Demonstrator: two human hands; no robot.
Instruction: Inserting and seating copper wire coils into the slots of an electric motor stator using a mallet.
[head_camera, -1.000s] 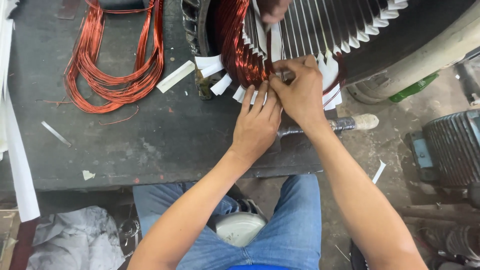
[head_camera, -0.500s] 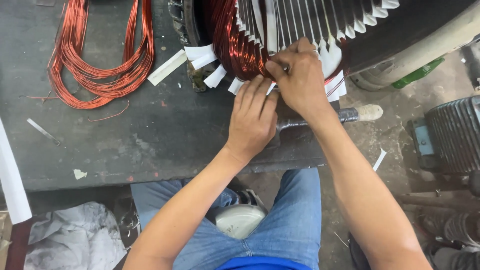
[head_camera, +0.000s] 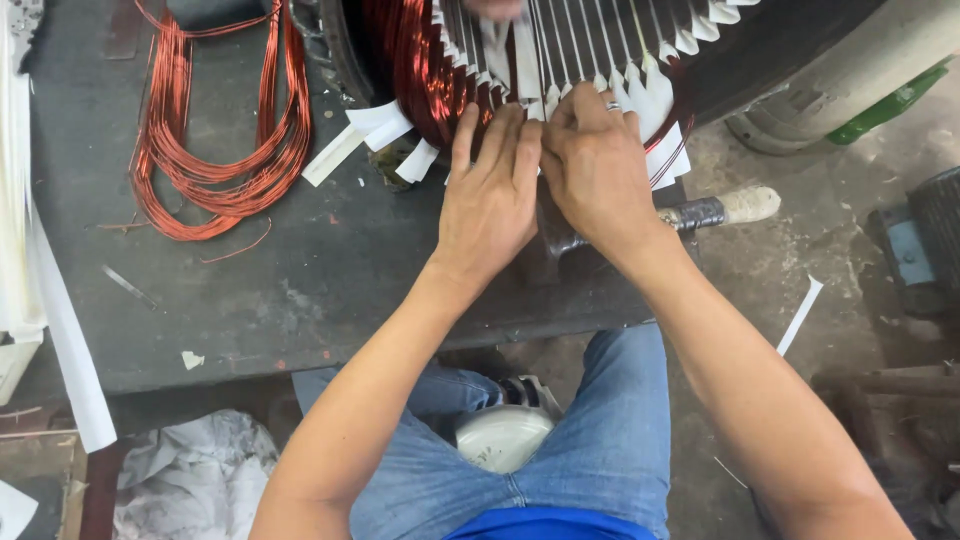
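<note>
Nearest to the camera are the person's knees in blue jeans (head_camera: 600, 440), with a white round object (head_camera: 505, 435) on the floor between them. Above them is the dark surface (head_camera: 300, 290). The left hand (head_camera: 490, 200) lies flat with straight fingers, its grip open, and the fingertips press on the copper winding (head_camera: 425, 70) of the motor stator (head_camera: 560, 40). The right hand (head_camera: 595, 170) is just beside it, touching it; its fingers curl at the white insulation strips (head_camera: 665, 150), but I cannot tell if they pinch anything. Under the right wrist lies a hammer handle (head_camera: 720, 210). Further left on the surface rests a loose copper wire coil (head_camera: 215, 130).
</note>
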